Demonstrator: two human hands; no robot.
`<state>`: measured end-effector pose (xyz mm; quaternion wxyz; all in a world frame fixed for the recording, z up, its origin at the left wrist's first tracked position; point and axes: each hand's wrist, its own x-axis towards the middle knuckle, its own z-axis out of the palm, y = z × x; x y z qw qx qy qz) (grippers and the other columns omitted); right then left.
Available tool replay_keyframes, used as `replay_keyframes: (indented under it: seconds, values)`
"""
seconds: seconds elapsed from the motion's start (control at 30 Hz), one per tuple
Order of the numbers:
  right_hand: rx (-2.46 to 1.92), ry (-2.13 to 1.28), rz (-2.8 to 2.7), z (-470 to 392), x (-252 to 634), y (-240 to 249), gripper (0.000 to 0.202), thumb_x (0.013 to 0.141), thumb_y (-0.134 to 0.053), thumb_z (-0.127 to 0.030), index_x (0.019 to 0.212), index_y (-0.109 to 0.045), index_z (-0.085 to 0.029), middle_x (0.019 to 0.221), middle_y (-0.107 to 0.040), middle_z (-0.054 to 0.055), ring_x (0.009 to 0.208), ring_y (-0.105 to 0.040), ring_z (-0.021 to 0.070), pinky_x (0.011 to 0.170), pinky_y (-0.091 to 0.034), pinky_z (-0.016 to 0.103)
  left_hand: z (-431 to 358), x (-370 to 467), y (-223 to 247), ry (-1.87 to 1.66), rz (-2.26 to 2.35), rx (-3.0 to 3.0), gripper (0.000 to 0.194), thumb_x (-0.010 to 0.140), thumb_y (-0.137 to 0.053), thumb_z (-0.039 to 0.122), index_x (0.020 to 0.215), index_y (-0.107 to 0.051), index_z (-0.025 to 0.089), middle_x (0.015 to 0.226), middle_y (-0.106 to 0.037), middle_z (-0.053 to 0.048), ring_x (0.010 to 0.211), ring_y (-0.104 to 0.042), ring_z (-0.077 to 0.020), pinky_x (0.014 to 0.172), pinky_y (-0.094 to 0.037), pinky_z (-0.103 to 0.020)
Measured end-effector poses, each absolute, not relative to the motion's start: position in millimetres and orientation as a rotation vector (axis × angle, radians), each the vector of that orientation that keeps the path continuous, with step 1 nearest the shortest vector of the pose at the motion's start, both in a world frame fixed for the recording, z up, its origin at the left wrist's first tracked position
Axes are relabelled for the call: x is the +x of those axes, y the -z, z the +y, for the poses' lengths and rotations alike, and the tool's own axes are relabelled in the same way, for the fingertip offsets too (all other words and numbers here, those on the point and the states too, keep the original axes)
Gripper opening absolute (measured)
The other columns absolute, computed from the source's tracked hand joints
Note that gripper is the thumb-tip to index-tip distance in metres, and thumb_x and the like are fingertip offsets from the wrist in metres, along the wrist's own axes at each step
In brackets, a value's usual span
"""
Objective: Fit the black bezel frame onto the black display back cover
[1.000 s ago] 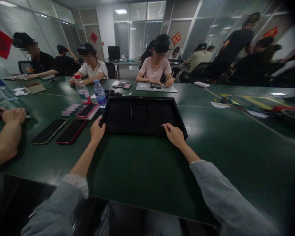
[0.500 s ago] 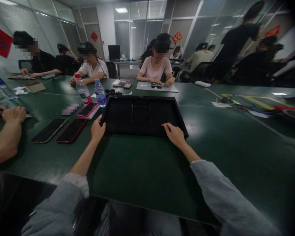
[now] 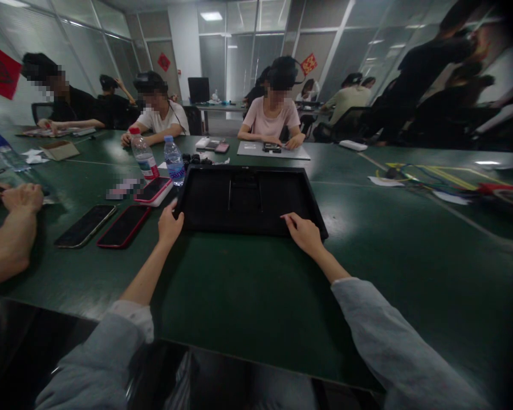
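Fingers (image 3: 167, 209) of the left hand (image 3: 170, 228) are closed round the left rim of a black panel (image 3: 277, 196), near its front-left corner, with the thumb on the inner side. On the right hand (image 3: 305, 232) the index finger reaches inward over the front rim, short of the front-right corner, and the rest are curled; whether they pinch the rim I cannot tell. The panel lies flat on the table (image 3: 239, 296), raised rim upward, set back from the table's near edge.

Almost nothing has changed over the last second: both hands and the panel match the earlier pictures, so the handling looks paused, the panel steadied rather than moved. What has shifted is behind, where a standing person (image 3: 427, 65) is now farther toward the right.

Two bottles, a red-capped bottle (image 3: 144, 156) and a blue-capped bottle (image 3: 174, 162), stand by the panel's back-left corner. Nearer the table's left side lie a black phone (image 3: 85, 226) and a red-edged phone (image 3: 123, 226)
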<state>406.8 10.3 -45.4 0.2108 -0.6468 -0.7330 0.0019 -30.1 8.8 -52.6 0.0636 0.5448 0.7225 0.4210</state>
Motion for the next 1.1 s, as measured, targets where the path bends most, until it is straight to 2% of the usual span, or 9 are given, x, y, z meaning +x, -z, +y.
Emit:
replay_keyframes:
  seconds: [0.47,0.63,0.8,1.1]
  values:
    - [-1.773,-0.017,-2.047,10.4,407.2,45.5,0.043,0.109,-0.035,-0.044,0.127,-0.070,-0.028,0.104,-0.078,0.007,0.090,-0.073,0.0265,0.073,-0.045,0.032,8.3,-31.0,53.3,-1.294,2.163,1.652,0.051,0.091,-0.063,0.022,0.142,-0.061,0.015,0.142,-0.065,-0.016,0.130,-0.063,-0.0297,0.116,-0.047,-0.045]
    - [-1.765,-0.036,-1.996,10.2,406.8,44.7,0.047,0.108,-0.036,-0.041,0.147,-0.056,-0.023,0.099,-0.078,0.008,0.088,-0.073,0.0267,0.073,-0.046,0.033,7.9,-30.0,52.2,-1.296,2.163,1.633,0.050,0.091,-0.063,0.022,0.141,-0.061,0.016,0.142,-0.066,-0.015,0.131,-0.063,-0.0289,0.117,-0.047,-0.045]
    - [-1.798,0.001,-2.073,8.2,405.8,42.1,0.043,0.106,-0.036,-0.035,0.135,-0.067,-0.028,0.092,-0.076,0.007,0.085,-0.072,0.0268,0.072,-0.045,0.033,7.2,-29.4,51.3,-1.282,2.171,1.650,0.051,0.092,-0.063,0.022,0.142,-0.061,0.014,0.142,-0.065,-0.016,0.130,-0.063,-0.0298,0.115,-0.048,-0.045]
    - [-1.829,0.028,-2.037,10.6,406.0,45.5,0.048,0.106,-0.038,-0.034,0.149,-0.057,-0.025,0.094,-0.077,0.008,0.086,-0.072,0.0268,0.076,-0.048,0.035,6.3,-26.5,48.1,-1.283,2.178,1.607,0.049,0.090,-0.063,0.021,0.139,-0.062,0.017,0.141,-0.066,-0.015,0.130,-0.064,-0.0288,0.116,-0.047,-0.045]
